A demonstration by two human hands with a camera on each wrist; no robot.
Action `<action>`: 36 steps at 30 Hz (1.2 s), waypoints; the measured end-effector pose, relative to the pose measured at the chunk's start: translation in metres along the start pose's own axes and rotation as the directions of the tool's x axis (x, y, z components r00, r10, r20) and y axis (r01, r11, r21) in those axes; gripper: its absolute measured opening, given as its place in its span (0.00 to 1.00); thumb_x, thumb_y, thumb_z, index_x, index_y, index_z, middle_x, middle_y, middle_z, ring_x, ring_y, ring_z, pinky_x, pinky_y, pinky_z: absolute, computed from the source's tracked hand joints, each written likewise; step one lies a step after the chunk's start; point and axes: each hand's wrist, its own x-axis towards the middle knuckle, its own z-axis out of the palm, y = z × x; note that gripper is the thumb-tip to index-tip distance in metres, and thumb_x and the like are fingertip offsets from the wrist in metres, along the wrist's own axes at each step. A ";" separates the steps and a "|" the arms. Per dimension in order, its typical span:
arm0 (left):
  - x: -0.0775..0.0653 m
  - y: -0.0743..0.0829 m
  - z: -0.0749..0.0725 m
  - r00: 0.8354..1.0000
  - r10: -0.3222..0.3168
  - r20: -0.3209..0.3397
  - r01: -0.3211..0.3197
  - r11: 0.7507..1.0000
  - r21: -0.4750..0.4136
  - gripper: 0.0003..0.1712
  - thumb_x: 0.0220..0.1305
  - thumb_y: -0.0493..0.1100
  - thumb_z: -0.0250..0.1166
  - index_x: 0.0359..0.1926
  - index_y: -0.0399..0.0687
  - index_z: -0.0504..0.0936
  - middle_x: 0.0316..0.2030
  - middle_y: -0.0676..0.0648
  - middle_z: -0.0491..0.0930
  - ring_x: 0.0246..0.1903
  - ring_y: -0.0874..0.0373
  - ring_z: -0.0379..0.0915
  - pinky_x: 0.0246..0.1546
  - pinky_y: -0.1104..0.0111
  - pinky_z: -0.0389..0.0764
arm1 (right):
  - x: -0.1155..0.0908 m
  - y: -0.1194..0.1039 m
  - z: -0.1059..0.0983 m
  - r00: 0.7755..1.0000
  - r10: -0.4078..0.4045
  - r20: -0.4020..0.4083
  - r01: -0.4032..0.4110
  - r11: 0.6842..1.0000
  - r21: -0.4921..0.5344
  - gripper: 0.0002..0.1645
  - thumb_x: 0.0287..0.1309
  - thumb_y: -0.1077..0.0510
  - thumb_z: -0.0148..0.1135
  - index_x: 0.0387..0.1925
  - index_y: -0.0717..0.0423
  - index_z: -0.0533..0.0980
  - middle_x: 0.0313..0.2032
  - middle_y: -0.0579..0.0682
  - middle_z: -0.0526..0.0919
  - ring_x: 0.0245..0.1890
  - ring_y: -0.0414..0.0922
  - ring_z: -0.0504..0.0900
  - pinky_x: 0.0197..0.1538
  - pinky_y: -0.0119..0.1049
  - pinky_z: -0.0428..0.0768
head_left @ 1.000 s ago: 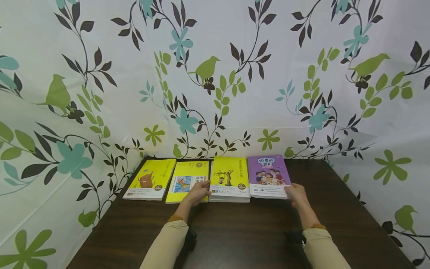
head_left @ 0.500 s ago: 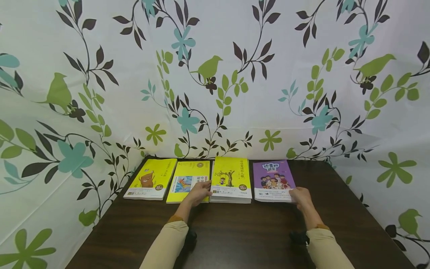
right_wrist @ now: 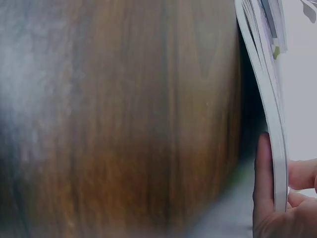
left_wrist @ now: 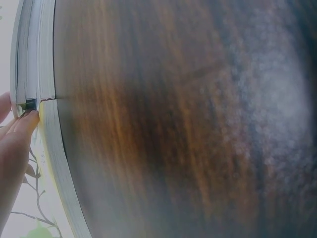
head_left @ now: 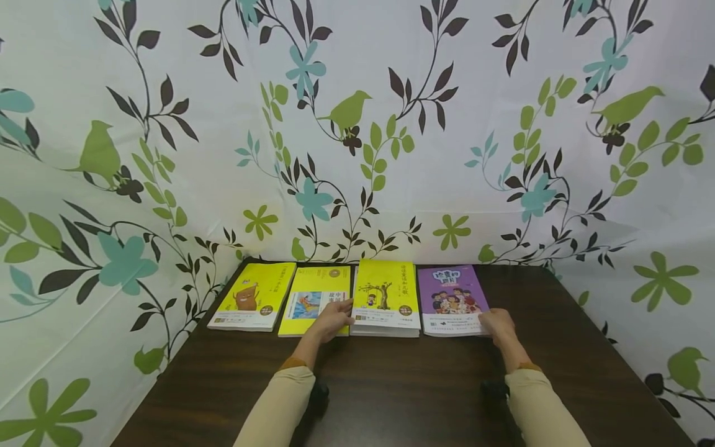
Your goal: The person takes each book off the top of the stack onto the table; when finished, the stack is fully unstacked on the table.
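In the head view my right hand [head_left: 499, 326] grips the near right corner of a purple paperback book [head_left: 454, 298], thumb above and fingers beneath. The right wrist view shows a finger [right_wrist: 264, 171] under the book's page edge [right_wrist: 280, 168]. My left hand [head_left: 329, 321] holds the left edge of a yellow book with a tree on its cover [head_left: 385, 292], which lies on another book. In the left wrist view fingertips [left_wrist: 32, 119] are tucked at its lower corner. The left hand partly covers a yellow book with a blue picture [head_left: 304, 320].
At the far left lies a yellow book with a brown cartoon figure [head_left: 251, 298]. All the books lie in a row along the back of a dark wooden table [head_left: 396, 385]. A patterned cloth [head_left: 212, 161] hangs behind and at the sides.
The purple book, in my right hand, has shifted right and toward me, and a small gap now shows beside the yellow tree book. My left hand has kept its place.
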 end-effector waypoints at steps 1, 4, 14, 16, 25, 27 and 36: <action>0.000 0.000 0.000 1.000 -0.001 -0.003 0.001 1.000 -0.001 0.40 0.59 0.24 0.57 0.73 0.32 0.56 0.72 0.34 0.58 0.72 0.41 0.53 0.68 0.52 0.64 | 0.000 -0.001 0.000 1.000 -0.014 -0.007 0.013 1.000 -0.025 0.34 0.60 0.60 0.45 0.62 0.81 0.62 0.59 0.76 0.68 0.53 0.62 0.70 0.60 0.56 0.72; 0.000 0.000 0.001 1.000 -0.001 -0.008 0.001 1.000 -0.004 0.40 0.59 0.23 0.57 0.73 0.32 0.56 0.72 0.35 0.58 0.72 0.41 0.53 0.68 0.52 0.64 | 0.001 0.000 -0.002 0.998 -0.063 -0.027 0.059 0.992 -0.113 0.31 0.55 0.60 0.49 0.55 0.81 0.69 0.51 0.76 0.74 0.46 0.62 0.73 0.52 0.54 0.74; 0.001 0.000 0.001 1.000 -0.016 -0.011 0.016 1.000 0.007 0.40 0.60 0.24 0.56 0.73 0.34 0.57 0.72 0.36 0.60 0.72 0.43 0.54 0.67 0.52 0.66 | -0.004 -0.001 0.002 0.978 -0.192 -0.086 0.151 0.924 -0.352 0.28 0.57 0.54 0.59 0.44 0.79 0.75 0.45 0.75 0.79 0.45 0.69 0.78 0.49 0.59 0.75; 0.001 0.000 0.001 1.000 -0.014 -0.012 0.014 1.000 0.011 0.40 0.60 0.24 0.56 0.73 0.34 0.57 0.72 0.36 0.59 0.72 0.43 0.55 0.67 0.52 0.66 | -0.005 0.000 0.004 0.967 -0.232 -0.103 0.179 0.912 -0.369 0.26 0.57 0.53 0.59 0.39 0.78 0.77 0.41 0.75 0.80 0.41 0.68 0.79 0.46 0.60 0.75; 0.001 -0.001 0.001 1.000 -0.008 -0.008 0.008 1.000 0.010 0.40 0.60 0.24 0.56 0.73 0.33 0.56 0.72 0.36 0.59 0.72 0.42 0.54 0.67 0.52 0.65 | -0.005 -0.008 0.009 0.945 -0.283 -0.163 0.190 0.882 -0.431 0.28 0.59 0.52 0.59 0.43 0.79 0.77 0.42 0.76 0.80 0.46 0.70 0.77 0.52 0.60 0.71; 0.001 -0.001 0.001 1.000 -0.002 -0.006 0.002 1.000 -0.001 0.40 0.60 0.23 0.56 0.73 0.32 0.56 0.72 0.35 0.58 0.72 0.42 0.53 0.67 0.52 0.65 | -0.005 -0.013 0.010 0.946 -0.276 -0.171 0.188 0.896 -0.403 0.30 0.60 0.52 0.59 0.47 0.79 0.76 0.46 0.76 0.79 0.48 0.71 0.76 0.51 0.61 0.72; 0.002 -0.001 0.001 1.000 -0.005 -0.013 0.005 1.000 -0.009 0.40 0.59 0.23 0.56 0.73 0.32 0.56 0.72 0.35 0.58 0.72 0.42 0.53 0.68 0.52 0.64 | -0.006 -0.029 0.012 0.985 -0.149 -0.086 0.122 0.958 -0.261 0.31 0.62 0.48 0.60 0.49 0.76 0.77 0.49 0.72 0.80 0.47 0.66 0.78 0.48 0.57 0.76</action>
